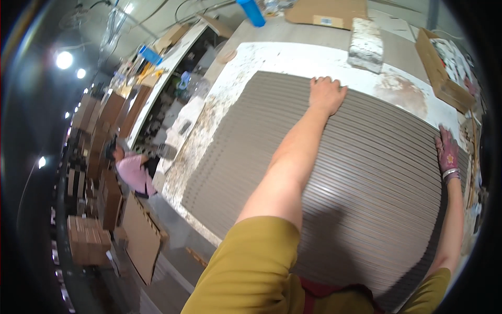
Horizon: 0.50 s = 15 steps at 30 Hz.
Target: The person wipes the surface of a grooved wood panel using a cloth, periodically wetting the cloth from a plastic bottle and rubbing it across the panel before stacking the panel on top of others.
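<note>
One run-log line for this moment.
left hand: bare, on far edge of ribbed grey-brown layer | right hand: gloved, at its right edge | beyond: whitish block, cardboard box

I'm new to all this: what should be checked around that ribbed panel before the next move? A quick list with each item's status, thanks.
1. Left hand at the far edge of the ribbed panel: ok.
2. Right hand at the panel's right edge: ok.
3. Both hands gloved: not ok; the right wears a pinkish glove, the left is bare.
4. Firm grip with the left fingers: cannot tell; their undersides are hidden.
5. White block apart from the panel: ok, beyond its far edge.
6. Co-worker in pink away from the panel: ok, off to the left.
</note>
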### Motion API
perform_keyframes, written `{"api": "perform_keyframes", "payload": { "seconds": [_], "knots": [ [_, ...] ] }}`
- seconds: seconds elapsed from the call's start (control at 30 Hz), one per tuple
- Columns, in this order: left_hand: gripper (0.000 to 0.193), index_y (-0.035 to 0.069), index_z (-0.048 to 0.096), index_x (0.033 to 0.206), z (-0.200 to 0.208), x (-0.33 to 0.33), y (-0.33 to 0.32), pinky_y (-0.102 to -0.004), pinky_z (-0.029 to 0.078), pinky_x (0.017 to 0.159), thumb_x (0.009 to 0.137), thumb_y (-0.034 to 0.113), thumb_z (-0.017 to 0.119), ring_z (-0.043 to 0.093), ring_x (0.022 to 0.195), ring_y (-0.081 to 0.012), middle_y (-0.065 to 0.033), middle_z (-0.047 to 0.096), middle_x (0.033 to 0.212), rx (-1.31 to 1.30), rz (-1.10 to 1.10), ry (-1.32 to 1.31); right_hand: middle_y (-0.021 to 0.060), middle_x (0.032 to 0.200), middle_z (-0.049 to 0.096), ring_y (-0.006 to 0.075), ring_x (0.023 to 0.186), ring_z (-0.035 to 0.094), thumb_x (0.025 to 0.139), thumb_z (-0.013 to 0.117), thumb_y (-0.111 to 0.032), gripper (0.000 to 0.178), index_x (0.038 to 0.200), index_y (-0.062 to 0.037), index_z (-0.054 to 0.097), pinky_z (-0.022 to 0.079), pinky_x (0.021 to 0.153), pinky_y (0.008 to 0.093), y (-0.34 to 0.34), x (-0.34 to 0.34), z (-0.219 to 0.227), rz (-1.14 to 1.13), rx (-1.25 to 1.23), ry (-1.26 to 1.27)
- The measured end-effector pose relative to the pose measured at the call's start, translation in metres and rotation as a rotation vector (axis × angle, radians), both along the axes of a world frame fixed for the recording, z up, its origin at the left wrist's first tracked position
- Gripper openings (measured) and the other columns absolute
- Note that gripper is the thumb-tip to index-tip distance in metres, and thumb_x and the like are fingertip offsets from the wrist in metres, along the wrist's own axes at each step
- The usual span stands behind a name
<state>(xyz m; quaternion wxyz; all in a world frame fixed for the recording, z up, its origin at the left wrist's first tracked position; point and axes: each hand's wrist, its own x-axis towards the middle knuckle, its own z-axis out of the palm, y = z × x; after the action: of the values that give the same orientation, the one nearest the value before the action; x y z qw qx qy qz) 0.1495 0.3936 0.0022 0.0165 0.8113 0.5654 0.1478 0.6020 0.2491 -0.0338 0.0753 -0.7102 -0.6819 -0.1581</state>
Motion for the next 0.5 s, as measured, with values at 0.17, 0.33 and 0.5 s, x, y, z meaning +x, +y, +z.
{"api": "perform_keyframes", "payload": {
  "seconds": [0.17, 0.33, 0.5],
  "knots": [
    [0.044, 0.008, 0.065, 0.106, -0.011, -0.016, -0.002, -0.0505, 0.028, 0.105, 0.094, 0.043, 0.04, 0.053, 0.109, -0.0296, -0.0149, 0.061, 0.11, 0.1, 0.031, -0.042, 0.0169, 0.117, 0.055, 0.0392, 0.104, 0.052, 0.098, 0.041, -0.026, 0.036, 0.131, -0.0111, 0.047, 0.039, 0.09, 0.0461, 0.017, -0.019, -0.001, 0.012, -0.091, 0.192],
    [0.063, 0.011, 0.039, 0.141, -0.003, -0.01, -0.006, -0.051, 0.015, 0.113, 0.096, 0.054, 0.03, 0.02, 0.141, -0.0333, -0.0185, 0.034, 0.146, -0.159, 0.056, 0.009, 0.0164, 0.119, 0.056, 0.038, 0.108, 0.052, 0.099, 0.04, -0.03, 0.038, 0.13, -0.0091, 0.048, 0.041, 0.091, 0.0435, 0.015, -0.019, 0.004, -0.008, -0.092, 0.18],
    [0.07, 0.01, 0.027, 0.147, -0.009, -0.018, -0.023, -0.0495, 0.013, 0.115, 0.095, 0.056, 0.032, 0.016, 0.143, -0.0316, -0.0154, 0.021, 0.153, -0.161, 0.078, -0.02, 0.0156, 0.122, 0.056, 0.0368, 0.11, 0.053, 0.099, 0.041, -0.032, 0.039, 0.128, -0.0092, 0.051, 0.041, 0.093, 0.042, 0.017, -0.018, -0.001, -0.01, -0.05, 0.239]
  ]
}}
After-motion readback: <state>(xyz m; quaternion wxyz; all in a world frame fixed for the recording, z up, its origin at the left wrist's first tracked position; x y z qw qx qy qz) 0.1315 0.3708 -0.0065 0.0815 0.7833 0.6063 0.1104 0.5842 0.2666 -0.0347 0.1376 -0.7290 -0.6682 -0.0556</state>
